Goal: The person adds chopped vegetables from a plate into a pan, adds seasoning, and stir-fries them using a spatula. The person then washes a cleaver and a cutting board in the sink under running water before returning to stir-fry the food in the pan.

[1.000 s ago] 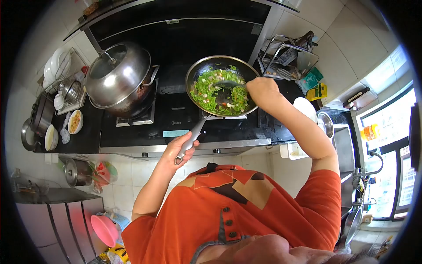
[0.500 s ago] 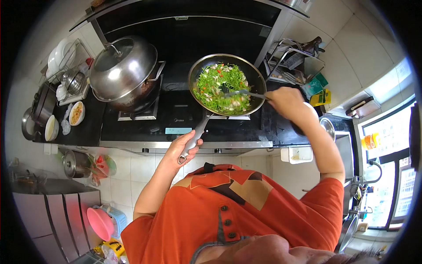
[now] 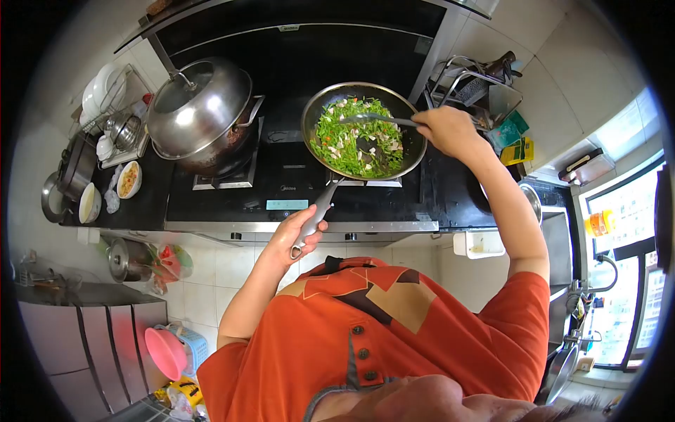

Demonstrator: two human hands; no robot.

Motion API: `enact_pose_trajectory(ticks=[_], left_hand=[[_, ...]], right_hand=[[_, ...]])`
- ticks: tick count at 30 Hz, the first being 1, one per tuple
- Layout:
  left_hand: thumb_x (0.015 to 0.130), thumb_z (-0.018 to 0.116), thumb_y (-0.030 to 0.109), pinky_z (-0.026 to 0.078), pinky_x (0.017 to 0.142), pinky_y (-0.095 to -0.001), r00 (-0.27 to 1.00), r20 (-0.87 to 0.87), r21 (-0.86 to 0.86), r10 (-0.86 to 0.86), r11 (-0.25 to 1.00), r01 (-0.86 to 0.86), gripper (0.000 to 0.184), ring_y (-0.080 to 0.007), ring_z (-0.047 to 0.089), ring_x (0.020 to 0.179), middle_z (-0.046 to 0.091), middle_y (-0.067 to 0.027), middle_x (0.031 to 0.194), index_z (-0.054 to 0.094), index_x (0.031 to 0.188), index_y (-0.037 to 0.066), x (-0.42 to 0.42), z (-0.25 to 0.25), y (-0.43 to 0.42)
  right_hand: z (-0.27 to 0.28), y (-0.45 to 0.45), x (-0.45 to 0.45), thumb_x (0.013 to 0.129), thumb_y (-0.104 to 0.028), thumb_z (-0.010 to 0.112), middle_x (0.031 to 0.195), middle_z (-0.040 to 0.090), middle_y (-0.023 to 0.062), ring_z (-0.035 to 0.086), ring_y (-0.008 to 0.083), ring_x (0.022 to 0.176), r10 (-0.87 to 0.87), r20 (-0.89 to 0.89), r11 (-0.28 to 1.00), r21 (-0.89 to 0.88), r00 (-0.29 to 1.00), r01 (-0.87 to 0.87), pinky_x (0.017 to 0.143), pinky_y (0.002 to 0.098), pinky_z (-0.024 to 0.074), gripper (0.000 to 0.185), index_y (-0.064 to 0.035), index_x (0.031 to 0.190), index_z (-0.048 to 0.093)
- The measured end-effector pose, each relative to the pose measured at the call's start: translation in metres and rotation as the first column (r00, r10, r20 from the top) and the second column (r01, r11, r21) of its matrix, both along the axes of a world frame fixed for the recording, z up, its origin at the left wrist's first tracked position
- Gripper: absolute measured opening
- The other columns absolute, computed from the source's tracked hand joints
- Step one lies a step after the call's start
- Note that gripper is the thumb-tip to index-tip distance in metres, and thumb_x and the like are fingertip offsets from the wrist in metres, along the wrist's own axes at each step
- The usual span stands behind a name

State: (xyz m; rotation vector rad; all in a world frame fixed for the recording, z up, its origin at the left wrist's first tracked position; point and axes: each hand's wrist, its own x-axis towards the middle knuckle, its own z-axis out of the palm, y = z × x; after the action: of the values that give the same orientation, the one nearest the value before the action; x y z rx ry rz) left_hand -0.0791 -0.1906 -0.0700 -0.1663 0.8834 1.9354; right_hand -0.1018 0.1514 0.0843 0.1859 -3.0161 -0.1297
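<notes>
in the head view, we hold the gray handle [image 3: 325,200] of the pan [image 3: 397,105] in our left hand [image 3: 285,232], with the fingers curled around it. the handle points down from the pan toward our red shirt [image 3: 281,337]. the black stove [image 3: 246,205] is under the pan.

our right hand [image 3: 451,130] is at the right edge of the pan, closed around a gray spatula [image 3: 380,118]. the spatula reaches over that edge, and its far end is in the chopped greens [image 3: 337,144]. the greens lie inside the pan, mixed with small white and red bits.

left of the pan is a big pot [image 3: 221,158] with a shiny lid [image 3: 200,116] on it. farther left of the pan is a small bowl [image 3: 138,181] with yellowish food. right of the pan is a yellow packet [image 3: 517,151].
</notes>
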Motion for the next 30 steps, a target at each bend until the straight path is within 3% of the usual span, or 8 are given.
enact_pose_trajectory(ticks=[5, 8, 12, 16, 20, 23, 26, 30], left_hand=[[0.097, 0.052, 0.03, 0.029, 0.032, -0.0193, 1.0, -0.013, 0.001, 0.006, 1.0, -0.006, 0.03, -0.0069, 0.04, 0.045, 0.057, -0.007, 0.08, 0.052, 0.113, 0.005, -0.003, -0.001, -0.003], [0.097, 0.051, 0.03, 0.029, 0.032, -0.0191, 1.0, 0.001, -0.001, -0.005, 1.0, 0.005, 0.031, -0.0066, 0.04, 0.046, 0.057, -0.0071, 0.081, 0.052, 0.115, 0.005, 0.0, 0.001, -0.002], [0.097, 0.05, 0.031, 0.029, 0.032, -0.0189, 1.0, -0.011, 0.01, -0.015, 1.0, 0.016, 0.034, -0.0063, 0.04, 0.047, 0.056, -0.0069, 0.081, 0.051, 0.12, 0.005, -0.001, 0.001, -0.002], [0.097, 0.05, 0.032, 0.029, 0.032, -0.0186, 1.0, -0.021, 0.001, -0.01, 1.0, 0.01, 0.037, -0.0063, 0.04, 0.047, 0.055, -0.0067, 0.082, 0.049, 0.123, 0.005, -0.002, -0.002, -0.002], [0.098, 0.049, 0.032, 0.03, 0.031, -0.0179, 1.0, 0.008, 0.001, -0.014, 1.0, 0.014, 0.043, -0.0051, 0.041, 0.047, 0.056, -0.0055, 0.083, 0.045, 0.132, 0.005, -0.001, -0.001, 0.001], [0.098, 0.049, 0.032, 0.03, 0.031, -0.0181, 0.999, -0.031, -0.032, -0.017, 0.999, 0.016, 0.043, -0.0053, 0.041, 0.047, 0.057, -0.0059, 0.083, 0.045, 0.132, 0.005, 0.003, 0.006, 0.007], [0.098, 0.049, 0.032, 0.03, 0.033, -0.0199, 0.999, -0.036, -0.03, -0.013, 0.999, 0.012, 0.039, -0.0072, 0.041, 0.048, 0.058, -0.0078, 0.083, 0.047, 0.127, 0.006, 0.009, 0.001, 0.016], [0.098, 0.049, 0.031, 0.029, 0.033, -0.0211, 0.999, -0.038, -0.001, 0.014, 1.0, -0.014, 0.035, -0.0091, 0.041, 0.048, 0.059, -0.0093, 0.083, 0.049, 0.122, 0.006, 0.013, -0.008, 0.018]], right_hand=[[-0.044, 0.013, -0.036, 0.084, -0.027, 0.062, 0.095, 0.068, 0.0143, 0.065, 0.0334, 0.089, 0.189, -0.011, 0.961, -0.203, 0.982, -0.187, 0.078, 0.0433, 0.0513, 0.027, -0.0134, 0.107, 0.069], [-0.041, 0.027, -0.027, 0.085, -0.021, 0.062, 0.096, 0.068, 0.0148, 0.064, 0.0351, 0.089, 0.297, 0.151, 0.922, -0.301, 0.943, -0.243, 0.08, 0.0419, 0.0502, 0.024, -0.0144, 0.107, 0.07], [0.013, 0.027, 0.003, 0.083, -0.021, 0.064, 0.089, 0.069, 0.0122, 0.064, 0.0344, 0.084, 0.167, 0.215, 0.986, -0.057, 0.962, -0.159, 0.075, 0.0424, 0.0504, 0.024, -0.0132, 0.105, 0.07], [0.015, 0.009, 0.006, 0.085, -0.024, 0.06, 0.096, 0.068, 0.0135, 0.063, 0.0327, 0.094, 0.119, 0.142, 0.992, -0.049, 0.983, -0.113, 0.08, 0.0441, 0.0506, 0.023, -0.013, 0.103, 0.07], [0.048, 0.004, 0.03, 0.085, -0.022, 0.062, 0.088, 0.068, 0.012, 0.063, 0.0344, 0.088, 0.133, 0.176, 0.988, -0.102, 0.975, -0.116, 0.077, 0.0446, 0.0493, 0.021, -0.011, 0.1, 0.07], [0.079, -0.014, 0.05, 0.083, -0.023, 0.063, 0.086, 0.068, 0.0122, 0.064, 0.034, 0.086, 0.03, 0.366, 0.996, 0.064, 0.93, -0.057, 0.075, 0.0452, 0.0498, 0.018, -0.011, 0.094, 0.071], [0.025, -0.026, 0.027, 0.079, -0.019, 0.064, 0.079, 0.067, 0.0159, 0.065, 0.0344, 0.081, 0.137, 0.263, 0.966, 0.18, 0.955, -0.188, 0.072, 0.0456, 0.0516, 0.013, -0.0075, 0.083, 0.07], [-0.023, -0.04, -0.014, 0.075, -0.007, 0.061, 0.085, 0.069, 0.0167, 0.069, 0.0299, 0.082, -0.025, 0.133, 0.963, 0.268, 0.991, -0.012, 0.066, 0.0405, 0.056, 0.013, -0.0029, 0.083, 0.07]])
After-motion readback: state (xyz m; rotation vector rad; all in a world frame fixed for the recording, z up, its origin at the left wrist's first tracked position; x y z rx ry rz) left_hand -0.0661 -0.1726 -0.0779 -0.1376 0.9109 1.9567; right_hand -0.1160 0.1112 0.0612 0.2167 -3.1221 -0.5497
